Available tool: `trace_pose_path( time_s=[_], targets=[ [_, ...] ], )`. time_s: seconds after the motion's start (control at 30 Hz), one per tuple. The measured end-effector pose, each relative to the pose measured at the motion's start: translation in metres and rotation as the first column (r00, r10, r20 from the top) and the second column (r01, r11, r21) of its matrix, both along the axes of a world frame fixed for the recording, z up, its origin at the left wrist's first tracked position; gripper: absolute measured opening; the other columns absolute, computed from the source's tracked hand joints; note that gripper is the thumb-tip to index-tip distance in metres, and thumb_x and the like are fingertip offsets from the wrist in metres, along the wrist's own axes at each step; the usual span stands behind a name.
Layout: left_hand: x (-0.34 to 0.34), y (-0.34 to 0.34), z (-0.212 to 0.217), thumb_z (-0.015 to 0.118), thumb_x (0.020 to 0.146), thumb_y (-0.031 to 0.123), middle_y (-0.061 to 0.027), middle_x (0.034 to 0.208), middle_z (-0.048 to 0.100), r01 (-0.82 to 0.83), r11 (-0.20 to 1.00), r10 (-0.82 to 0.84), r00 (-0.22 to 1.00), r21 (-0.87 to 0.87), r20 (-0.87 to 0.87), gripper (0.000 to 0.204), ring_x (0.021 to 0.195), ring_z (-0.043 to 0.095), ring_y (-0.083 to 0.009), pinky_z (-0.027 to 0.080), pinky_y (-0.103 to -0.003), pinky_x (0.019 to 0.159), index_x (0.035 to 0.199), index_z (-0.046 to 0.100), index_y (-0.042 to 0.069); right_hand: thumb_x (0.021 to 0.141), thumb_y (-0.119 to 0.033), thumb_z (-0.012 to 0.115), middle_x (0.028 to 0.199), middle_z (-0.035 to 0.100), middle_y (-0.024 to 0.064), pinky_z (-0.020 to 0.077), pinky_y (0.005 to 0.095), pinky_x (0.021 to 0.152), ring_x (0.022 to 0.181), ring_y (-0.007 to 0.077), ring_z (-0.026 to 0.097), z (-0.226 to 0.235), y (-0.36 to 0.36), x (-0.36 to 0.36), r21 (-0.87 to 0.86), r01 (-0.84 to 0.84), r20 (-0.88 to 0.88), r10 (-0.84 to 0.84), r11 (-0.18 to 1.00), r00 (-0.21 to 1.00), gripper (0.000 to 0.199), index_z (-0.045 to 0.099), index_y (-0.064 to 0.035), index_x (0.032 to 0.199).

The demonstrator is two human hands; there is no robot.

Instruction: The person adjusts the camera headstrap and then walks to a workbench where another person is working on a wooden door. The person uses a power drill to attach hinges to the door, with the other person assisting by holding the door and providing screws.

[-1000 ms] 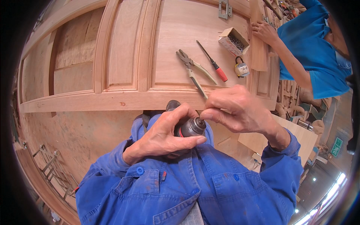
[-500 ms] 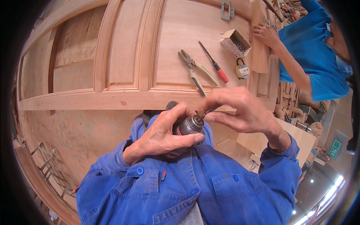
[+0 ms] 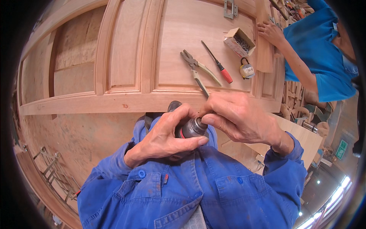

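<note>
My left hand (image 3: 162, 136) is wrapped round a dark power drill (image 3: 191, 129) with a red ring, held against my chest. The drill's chuck points up and to the right. At the chuck's mouth my right hand (image 3: 246, 119) is closed in a pinch, its fingers and thumb touching the tip. The thin dark drill bit it pinches is hidden behind the fingers now. Just beyond my hands, a pair of pliers (image 3: 193, 63) and a red-handled screwdriver (image 3: 225, 74) lie on a wooden panelled door (image 3: 126, 101).
An open carton of screws (image 3: 241, 44), a tape measure (image 3: 246, 70) and a metal hinge (image 3: 230, 9) rest on the door's right part. A co-worker in a blue shirt (image 3: 316, 49) has a hand (image 3: 271, 33) on the door's right end. A pale board (image 3: 293, 133) stands at the right.
My right hand has moved slightly left and down onto the chuck. The bit that showed between its fingers and the chuck is now covered. The left hand and drill have stayed put.
</note>
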State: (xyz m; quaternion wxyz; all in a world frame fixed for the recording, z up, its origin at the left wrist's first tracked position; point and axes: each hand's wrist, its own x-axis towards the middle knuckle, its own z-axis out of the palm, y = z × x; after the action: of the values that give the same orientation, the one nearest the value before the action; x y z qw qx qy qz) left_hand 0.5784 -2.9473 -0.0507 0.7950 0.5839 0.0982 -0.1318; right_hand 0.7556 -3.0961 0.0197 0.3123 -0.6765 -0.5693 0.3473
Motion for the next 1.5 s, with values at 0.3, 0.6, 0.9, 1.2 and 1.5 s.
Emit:
trace_pose_path(
  time_s=[0.3, 0.6, 0.9, 1.2, 1.5],
  targets=[
    [0.004, 0.002, 0.004, 0.084, 0.083, 0.026, -0.0035, 0.083, 0.063, -0.036, 0.999, 0.035, 0.998, -0.028, -0.045, 0.044, 0.077, 0.058, -0.0092, 0.048, -0.027, 0.067, 0.107, 0.057, 0.002, 0.092, -0.01, 0.071, 0.083, 0.064, 0.0116, 0.0495, 0.0409, 0.065, 0.074, 0.0325, 0.063, 0.002, 0.0, 0.003, 0.036, 0.055, -0.052, -0.053, 0.998, 0.997, 0.01, 0.066, -0.0019, 0.095],
    [0.008, 0.0, 0.002, 0.084, 0.084, 0.028, -0.0035, 0.083, 0.062, -0.036, 0.997, 0.035, 0.999, -0.067, -0.015, 0.044, 0.077, 0.058, -0.0093, 0.047, -0.027, 0.067, 0.107, 0.056, 0.002, 0.092, -0.013, 0.072, 0.082, 0.065, 0.0114, 0.0501, 0.0407, 0.065, 0.074, 0.032, 0.065, -0.003, -0.003, 0.007, 0.0, 0.071, -0.141, -0.071, 0.997, 0.988, 0.012, 0.068, -0.0023, 0.096],
    [0.01, 0.002, -0.002, 0.084, 0.085, 0.029, -0.0037, 0.08, 0.061, -0.008, 1.0, 0.007, 1.0, -0.017, -0.023, 0.044, 0.075, 0.058, -0.0096, 0.047, -0.027, 0.065, 0.107, 0.056, 0.002, 0.095, -0.018, 0.07, 0.076, 0.062, 0.0139, 0.0481, 0.0436, 0.064, 0.073, 0.0358, 0.063, -0.001, 0.002, 0.015, -0.023, 0.01, -0.106, -0.012, 1.0, 0.994, 0.017, 0.064, -0.002, 0.089],
    [0.015, 0.001, 0.0, 0.084, 0.085, 0.026, -0.005, 0.079, 0.062, 0.028, 1.0, -0.028, 0.999, -0.006, 0.02, 0.043, 0.074, 0.059, -0.011, 0.047, -0.028, 0.064, 0.106, 0.056, 0.001, 0.097, -0.02, 0.067, 0.069, 0.059, 0.0176, 0.0448, 0.0464, 0.057, 0.063, 0.0385, 0.059, 0.007, 0.004, 0.018, -0.117, -0.048, -0.061, 0.041, 0.992, 0.997, 0.025, 0.062, 0.0, 0.083],
    [0.015, 0.006, 0.004, 0.084, 0.085, 0.029, -0.006, 0.081, 0.064, 0.057, 0.998, -0.058, 0.998, 0.03, 0.008, 0.046, 0.074, 0.059, -0.0102, 0.048, -0.028, 0.065, 0.109, 0.059, 0.001, 0.101, -0.035, 0.061, 0.062, 0.061, 0.0211, 0.048, 0.0495, 0.056, 0.059, 0.0406, 0.062, 0.006, 0.001, 0.015, -0.319, 0.045, -0.069, -0.071, 0.947, 0.995, 0.043, 0.07, -0.0025, 0.073]
  ],
)
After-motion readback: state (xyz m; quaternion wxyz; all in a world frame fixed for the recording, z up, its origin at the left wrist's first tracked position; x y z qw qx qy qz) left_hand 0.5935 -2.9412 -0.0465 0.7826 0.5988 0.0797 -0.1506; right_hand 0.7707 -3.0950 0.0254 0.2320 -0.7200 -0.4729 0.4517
